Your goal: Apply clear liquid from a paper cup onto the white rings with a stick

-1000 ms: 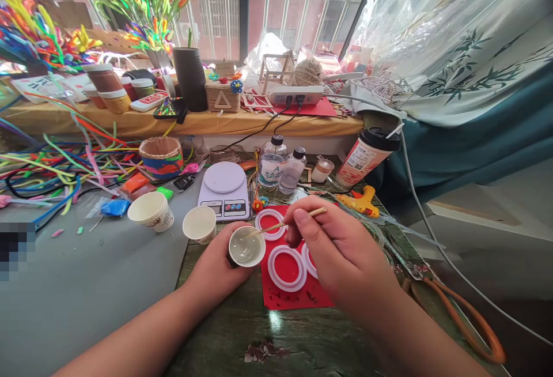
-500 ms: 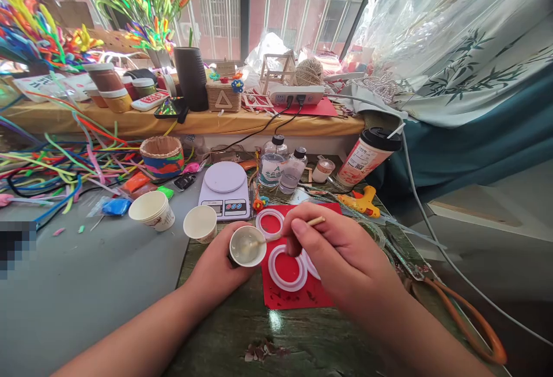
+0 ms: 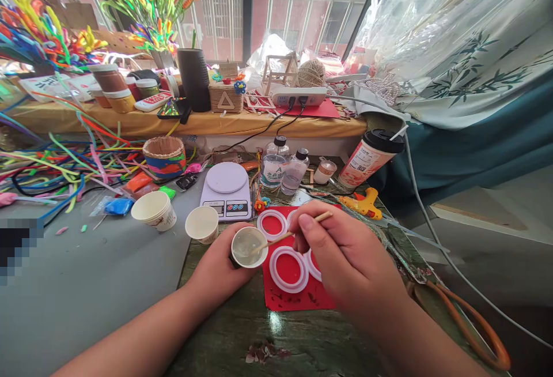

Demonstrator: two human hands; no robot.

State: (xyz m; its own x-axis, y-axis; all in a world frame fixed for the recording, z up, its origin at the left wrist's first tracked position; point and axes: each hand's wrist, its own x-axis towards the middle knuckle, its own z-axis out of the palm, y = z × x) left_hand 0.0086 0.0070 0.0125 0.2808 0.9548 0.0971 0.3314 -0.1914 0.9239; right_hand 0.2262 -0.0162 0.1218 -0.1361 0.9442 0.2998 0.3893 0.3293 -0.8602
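My left hand [image 3: 224, 259] is wrapped round a paper cup [image 3: 249, 247] that holds a cloudy, clear liquid. A thin wooden stick [image 3: 276, 238] is pinched between the thumb and fingers of my right hand [image 3: 341, 244], its lower end dipped in the liquid. Beneath and beside the right hand lies a red sheet [image 3: 298, 302] bearing several white ring-shaped molds [image 3: 276, 278], partly covered by that hand. Just left of the held cup stands another paper cup [image 3: 201, 224]. A white digital scale [image 3: 227, 184] sits behind it.
Two capped clear bottles [image 3: 273, 164] stand behind the sheet. Stacked paper cups [image 3: 154, 211] are at left, near pipe cleaners [image 3: 64, 164]. To the right are a yellow glue gun [image 3: 367, 203], a lidded drink cup [image 3: 367, 158] and orange-handled scissors [image 3: 470, 319]. A power strip [image 3: 300, 96] lies on the ledge.
The stick has shifted within the cup and more of its length shows between the cup and my right hand. My left hand keeps the cup in nearly the same place.
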